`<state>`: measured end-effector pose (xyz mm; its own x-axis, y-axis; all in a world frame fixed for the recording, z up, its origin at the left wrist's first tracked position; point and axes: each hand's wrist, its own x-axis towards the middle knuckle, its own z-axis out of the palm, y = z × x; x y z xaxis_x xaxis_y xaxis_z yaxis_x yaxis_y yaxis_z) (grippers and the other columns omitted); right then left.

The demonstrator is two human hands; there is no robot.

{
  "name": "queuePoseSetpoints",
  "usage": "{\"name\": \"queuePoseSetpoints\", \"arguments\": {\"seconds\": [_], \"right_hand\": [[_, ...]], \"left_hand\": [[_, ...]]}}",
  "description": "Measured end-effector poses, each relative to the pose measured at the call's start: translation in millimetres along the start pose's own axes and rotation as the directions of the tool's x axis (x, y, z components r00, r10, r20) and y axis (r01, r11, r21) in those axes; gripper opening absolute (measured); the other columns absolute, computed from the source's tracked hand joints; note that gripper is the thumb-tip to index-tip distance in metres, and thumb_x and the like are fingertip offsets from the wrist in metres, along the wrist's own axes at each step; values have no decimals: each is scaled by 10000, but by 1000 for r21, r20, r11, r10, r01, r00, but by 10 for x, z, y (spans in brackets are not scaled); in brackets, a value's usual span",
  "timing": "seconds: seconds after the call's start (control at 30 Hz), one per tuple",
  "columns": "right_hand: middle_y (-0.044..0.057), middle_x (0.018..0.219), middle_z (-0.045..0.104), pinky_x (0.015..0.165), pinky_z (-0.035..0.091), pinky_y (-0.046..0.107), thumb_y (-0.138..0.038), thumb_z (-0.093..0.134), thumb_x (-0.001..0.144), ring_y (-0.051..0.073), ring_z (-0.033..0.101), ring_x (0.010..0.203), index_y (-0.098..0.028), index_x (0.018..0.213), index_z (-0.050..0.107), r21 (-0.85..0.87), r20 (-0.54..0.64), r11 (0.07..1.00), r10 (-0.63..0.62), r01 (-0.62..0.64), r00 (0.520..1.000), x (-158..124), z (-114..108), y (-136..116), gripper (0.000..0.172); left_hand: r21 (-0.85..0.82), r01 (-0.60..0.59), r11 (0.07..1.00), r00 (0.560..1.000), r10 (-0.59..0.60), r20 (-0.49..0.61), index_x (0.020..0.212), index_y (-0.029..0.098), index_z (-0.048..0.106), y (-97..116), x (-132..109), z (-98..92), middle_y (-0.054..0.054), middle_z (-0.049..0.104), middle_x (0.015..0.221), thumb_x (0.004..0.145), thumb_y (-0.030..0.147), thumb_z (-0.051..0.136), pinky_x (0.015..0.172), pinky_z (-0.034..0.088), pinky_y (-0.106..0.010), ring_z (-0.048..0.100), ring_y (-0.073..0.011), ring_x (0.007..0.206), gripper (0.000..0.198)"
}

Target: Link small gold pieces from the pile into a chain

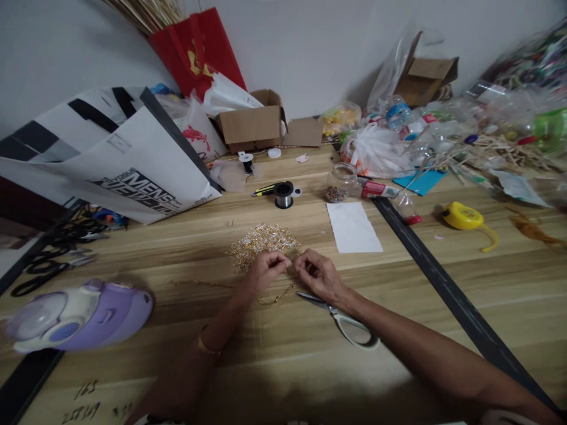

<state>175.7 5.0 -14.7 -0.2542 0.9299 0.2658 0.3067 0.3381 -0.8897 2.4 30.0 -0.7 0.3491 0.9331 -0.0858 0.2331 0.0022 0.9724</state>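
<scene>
Over table, left hand and right hand nearly meet, fingers pinched narrow, likely for fine control; anything held too small to tell. Beads just beyond, chain nearer body, scissors by right hand, probably for easy reach.

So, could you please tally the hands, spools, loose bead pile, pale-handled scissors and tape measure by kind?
Hands (left hand, right hand): 2
Spools: 2
Bead pile: 1
Pale-handled scissors: 1
Tape measure: 1
Total: 7
</scene>
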Motion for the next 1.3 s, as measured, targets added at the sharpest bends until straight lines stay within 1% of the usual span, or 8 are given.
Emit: {"name": "queuePoseSetpoints", "arguments": {"seconds": [0.1, 0.3, 0.67, 0.87, 1.03, 1.3], "right_hand": [[-3, 664, 538, 499, 366, 191, -237, 530, 816, 94, 478, 564, -162, 762, 553, -6, -7, 1000, 4, -4, 1000, 0, 5, 11, 95], [6, 683, 557, 499, 378, 191, -239, 528, 819, 97, 491, 568, -164, 774, 559, -21, -16, 1000, 11, -11, 1000, 2, 5, 22, 93], [2, 685, 556, 498, 373, 193, -253, 545, 829, 96, 490, 567, -163, 784, 575, -9, -20, 1000, 12, -12, 1000, 5, -2, 21, 104], [6, 682, 570, 501, 379, 199, -288, 551, 837, 101, 499, 570, -161, 799, 593, 7, -11, 999, 32, -32, 999, 8, 2, 26, 140], [4, 687, 588, 510, 386, 201, -284, 559, 831, 101, 503, 564, -162, 851, 606, 4, -11, 999, 35, -35, 999, 4, 6, 42, 132], [4, 676, 565, 512, 382, 204, -271, 532, 836, 109, 499, 579, -166, 812, 585, -15, 9, 1000, 15, -15, 1000, 10, -8, 26, 120]], "left_hand": [[13, -7, 1000, 1000, 6, 12, 625, 123, 584, -2, -5, 2, 18, 540, 580, 711, 311, 600, 560, 368, -197, 472, -90, 577, 208], [40, -9, 999, 1000, 8, 25, 685, 116, 629, -12, -16, 12, -6, 606, 636, 717, 272, 604, 597, 400, -210, 518, -105, 608, 161], [65, -39, 997, 998, 35, 54, 707, 113, 655, -18, -17, 10, -18, 633, 655, 730, 272, 620, 590, 410, -205, 538, -106, 610, 165], [111, -68, 992, 997, 63, 51, 731, 113, 663, -48, -16, -3, -21, 637, 667, 747, 263, 597, 581, 405, -201, 543, -105, 610, 165], [191, -120, 974, 993, 116, 32, 733, 117, 661, -41, -22, 6, -21, 637, 656, 747, 225, 581, 573, 407, -200, 547, -108, 601, 135], [356, -187, 916, 982, 180, 52, 744, 133, 657, 32, -49, 9, -30, 651, 691, 758, 196, 557, 599, 427, -214, 568, -123, 634, 118]]}}
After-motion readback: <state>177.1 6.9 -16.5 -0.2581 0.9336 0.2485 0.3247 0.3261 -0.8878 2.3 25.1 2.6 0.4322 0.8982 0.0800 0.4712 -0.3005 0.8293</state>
